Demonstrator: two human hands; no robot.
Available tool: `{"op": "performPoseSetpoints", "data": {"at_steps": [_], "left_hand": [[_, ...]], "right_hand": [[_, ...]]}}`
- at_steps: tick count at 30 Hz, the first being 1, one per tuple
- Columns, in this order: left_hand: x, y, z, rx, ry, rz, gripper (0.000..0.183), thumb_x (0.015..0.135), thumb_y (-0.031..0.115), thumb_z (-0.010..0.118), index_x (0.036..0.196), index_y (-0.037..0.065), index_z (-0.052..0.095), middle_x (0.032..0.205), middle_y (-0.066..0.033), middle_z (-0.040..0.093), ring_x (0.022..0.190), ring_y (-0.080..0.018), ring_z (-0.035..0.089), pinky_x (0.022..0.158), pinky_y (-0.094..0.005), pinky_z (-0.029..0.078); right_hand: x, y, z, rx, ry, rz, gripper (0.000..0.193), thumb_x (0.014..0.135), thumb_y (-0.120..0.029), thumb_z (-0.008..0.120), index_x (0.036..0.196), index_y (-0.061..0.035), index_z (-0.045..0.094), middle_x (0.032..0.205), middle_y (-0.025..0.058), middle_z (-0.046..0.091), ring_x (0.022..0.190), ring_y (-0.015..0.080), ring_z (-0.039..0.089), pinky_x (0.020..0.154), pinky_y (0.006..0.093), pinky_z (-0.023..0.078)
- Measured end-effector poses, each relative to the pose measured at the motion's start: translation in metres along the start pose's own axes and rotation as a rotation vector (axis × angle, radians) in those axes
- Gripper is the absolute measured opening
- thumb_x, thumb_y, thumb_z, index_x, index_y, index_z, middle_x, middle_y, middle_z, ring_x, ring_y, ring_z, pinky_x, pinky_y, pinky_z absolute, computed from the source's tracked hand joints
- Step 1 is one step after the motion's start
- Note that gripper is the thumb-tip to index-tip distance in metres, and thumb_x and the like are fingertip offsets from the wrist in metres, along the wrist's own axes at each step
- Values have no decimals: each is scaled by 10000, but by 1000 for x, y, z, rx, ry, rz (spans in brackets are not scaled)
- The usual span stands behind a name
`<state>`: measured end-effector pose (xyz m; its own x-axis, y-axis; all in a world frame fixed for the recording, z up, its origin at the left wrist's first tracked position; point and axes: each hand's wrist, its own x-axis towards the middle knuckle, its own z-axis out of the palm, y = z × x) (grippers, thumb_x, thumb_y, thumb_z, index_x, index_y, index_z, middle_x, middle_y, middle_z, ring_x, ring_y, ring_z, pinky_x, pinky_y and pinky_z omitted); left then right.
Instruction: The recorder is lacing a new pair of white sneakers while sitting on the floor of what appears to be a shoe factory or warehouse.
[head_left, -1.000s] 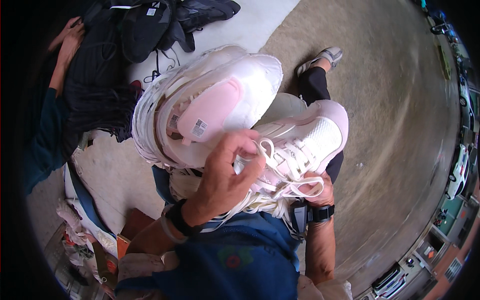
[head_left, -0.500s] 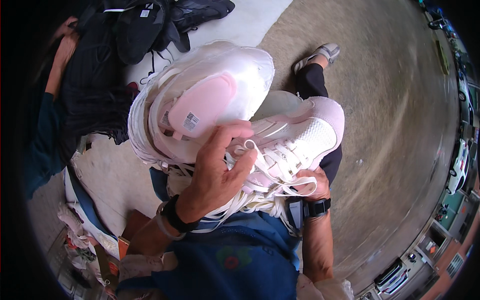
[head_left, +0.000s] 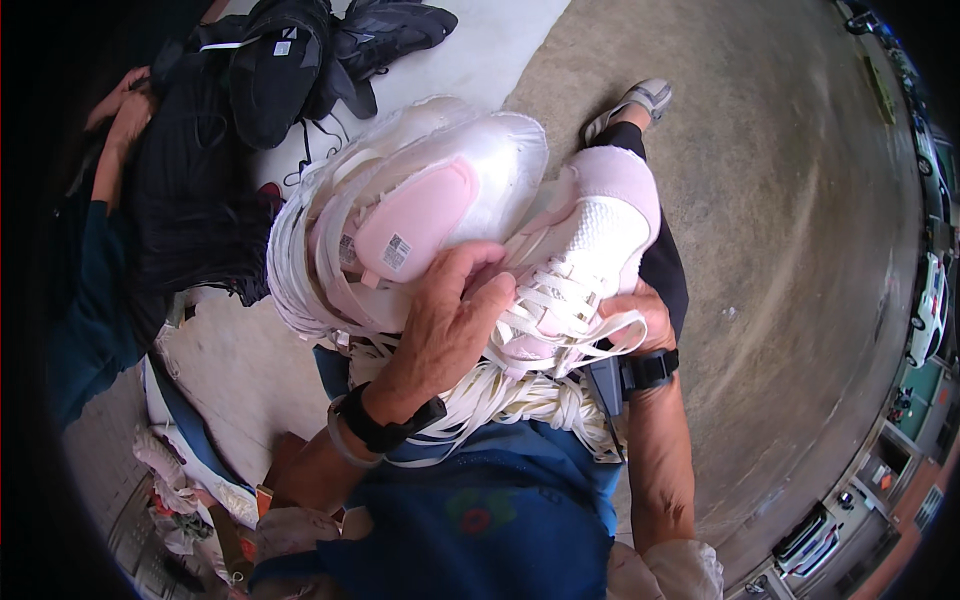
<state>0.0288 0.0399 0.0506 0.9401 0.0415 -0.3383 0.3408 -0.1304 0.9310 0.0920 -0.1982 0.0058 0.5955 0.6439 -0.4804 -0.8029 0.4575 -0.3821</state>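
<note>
A white and pink shoe upper (head_left: 600,225), partly laced with flat white shoelaces (head_left: 548,300), lies tilted over my lap. My left hand (head_left: 440,325) is closed at its left edge, thumb and forefinger curled near the eyelets; whether a lace end is between them is hidden. My right hand (head_left: 640,315) grips the upper from the right side, its fingers partly hidden, with a lace loop passing over the thumb. Beside my left hand rests a stack of white and pink uppers (head_left: 505,165), the pink tongue (head_left: 420,215) of one showing. A bundle of loose white laces (head_left: 520,405) hangs below the upper.
Black shoe uppers (head_left: 275,85) lie on a pale table (head_left: 490,50) at the far left. Another person's hands (head_left: 125,105) are beside a mass of black laces (head_left: 200,240). My blue apron (head_left: 470,510) covers my lap. Parked vehicles (head_left: 925,310) line the far right.
The upper has turned more upright and shifted slightly left. My right hand has moved a little up and right. The lace loop by my left thumb no longer stands up.
</note>
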Motion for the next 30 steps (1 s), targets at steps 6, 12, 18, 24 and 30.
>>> {"op": "performPoseSetpoints", "data": {"at_steps": [6, 12, 18, 24, 30], "left_hand": [[-4, -4, 5, -105, 49, -23, 368, 981, 175, 520, 1272, -51, 510, 1149, -115, 596, 1055, -163, 563, 948, -289, 442], [-5, 1, 5, -271, 49, -58, 384, 968, 185, 546, 1265, -51, 489, 1147, -138, 576, 1048, -184, 572, 923, -311, 471], [-6, 0, 8, -349, 86, -40, 325, 981, 141, 548, 1254, -30, 502, 1170, -125, 562, 1053, -168, 565, 920, -300, 467], [-10, 4, 7, -405, 132, 208, 199, 973, 81, 572, 1155, 10, 534, 1245, -122, 552, 1108, -139, 528, 957, -277, 435], [-11, 2, 5, -355, 73, 170, 180, 948, 29, 590, 1115, 3, 530, 1290, -136, 546, 1128, -147, 529, 971, -275, 427]], "right_hand": [[15, 0, -10, 168, -138, 9, 645, 736, 82, 601, 1359, 102, 437, 1231, 241, 612, 1100, 362, 632, 1005, 438, 476], [16, 2, -11, 245, -159, -4, 686, 747, 98, 572, 1402, 103, 368, 1286, 277, 564, 1159, 400, 595, 1033, 488, 450], [13, 4, -12, 295, -187, 1, 707, 759, 111, 552, 1428, 95, 325, 1323, 287, 530, 1184, 408, 578, 1049, 504, 434], [12, 5, -10, 273, -179, -16, 692, 770, 109, 554, 1424, 96, 327, 1335, 283, 523, 1190, 403, 575, 1047, 499, 437], [11, 6, -15, 227, -131, -27, 677, 754, 97, 575, 1399, 99, 369, 1263, 270, 579, 1113, 392, 624, 997, 470, 484]]}}
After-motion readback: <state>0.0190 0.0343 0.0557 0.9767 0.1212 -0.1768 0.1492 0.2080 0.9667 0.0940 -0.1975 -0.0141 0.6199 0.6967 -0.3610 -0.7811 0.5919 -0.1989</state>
